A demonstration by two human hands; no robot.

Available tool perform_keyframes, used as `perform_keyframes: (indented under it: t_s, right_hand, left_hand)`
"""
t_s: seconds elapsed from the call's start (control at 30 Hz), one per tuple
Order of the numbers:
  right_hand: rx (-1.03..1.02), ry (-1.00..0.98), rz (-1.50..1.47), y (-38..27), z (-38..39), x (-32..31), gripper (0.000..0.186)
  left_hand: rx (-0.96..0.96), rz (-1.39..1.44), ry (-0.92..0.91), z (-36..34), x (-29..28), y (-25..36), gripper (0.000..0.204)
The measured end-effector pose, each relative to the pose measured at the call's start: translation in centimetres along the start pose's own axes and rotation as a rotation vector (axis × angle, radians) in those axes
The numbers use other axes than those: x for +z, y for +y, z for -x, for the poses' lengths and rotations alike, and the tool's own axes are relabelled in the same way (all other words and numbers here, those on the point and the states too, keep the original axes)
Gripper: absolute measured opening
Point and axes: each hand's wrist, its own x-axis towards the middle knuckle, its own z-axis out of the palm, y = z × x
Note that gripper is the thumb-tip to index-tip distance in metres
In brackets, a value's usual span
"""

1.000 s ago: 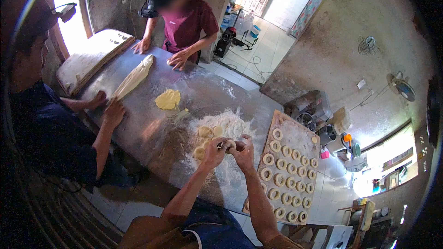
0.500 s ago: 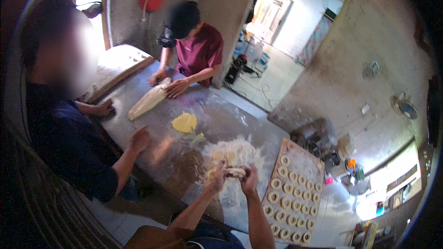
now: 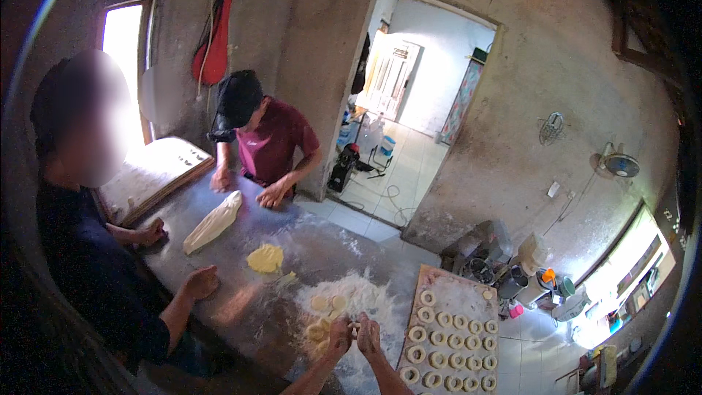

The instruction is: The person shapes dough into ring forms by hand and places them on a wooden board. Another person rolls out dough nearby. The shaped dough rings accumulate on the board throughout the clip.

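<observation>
Left hand [image 3: 341,338] and right hand [image 3: 368,335] have come closer together since half a second ago, when a piece of dough [image 3: 355,328] was spread lengthwise between them; also the co-worker in the maroon shirt [image 3: 276,140] has taken the hands off the long dough roll [image 3: 214,224]. Both forearms enter from the lower edge and lean toward each other, with the hands almost meeting and the fingers directed away from the body. The two hands pinch the piece of dough between them, although the exact grip of each finger is hidden. This piece looks pale and small, only a part of it is visible, and I cannot tell if its ends are joined. It is held at the near side of the flour [image 3: 369,294] scattered on the bench [image 3: 241,322]. Just beside the left hand, several flat dough rounds [image 3: 319,303] lie in the flour, pale yellow and partly overlapping. To the right, a board [image 3: 455,285] carries rows of dough rings [image 3: 437,338]. Farther on the bench rests a yellow flattened dough [image 3: 265,258], near the long roll.
</observation>
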Motion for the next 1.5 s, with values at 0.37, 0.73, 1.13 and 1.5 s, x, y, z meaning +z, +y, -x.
perform_keyframes:
  t_s: [0.37,0.73,1.13,1.5]
  right_hand:
    - [0.314,-0.136,-0.087,0.7,0.2,-5.7,0.05]
    - [0.491,-0.129,0.031,6.5,-4.7,-20.2,0.031]
    - [0.381,-0.153,-0.245,13.8,-12.1,-28.8,0.033]
    - [0.043,0.31,0.871,25.5,-16.3,-36.9,0.052]
  left_hand:
    - [0.878,-1.116,0.011,-9.4,-9.3,5.2,0.032]
    - [0.804,-1.548,0.135,-22.3,-15.0,0.0,0.044]
    - [0.878,-1.823,0.254,-34.2,-16.4,0.5,0.043]
    - [0.657,-3.404,0.54,-38.8,-7.9,-4.4,0.036]
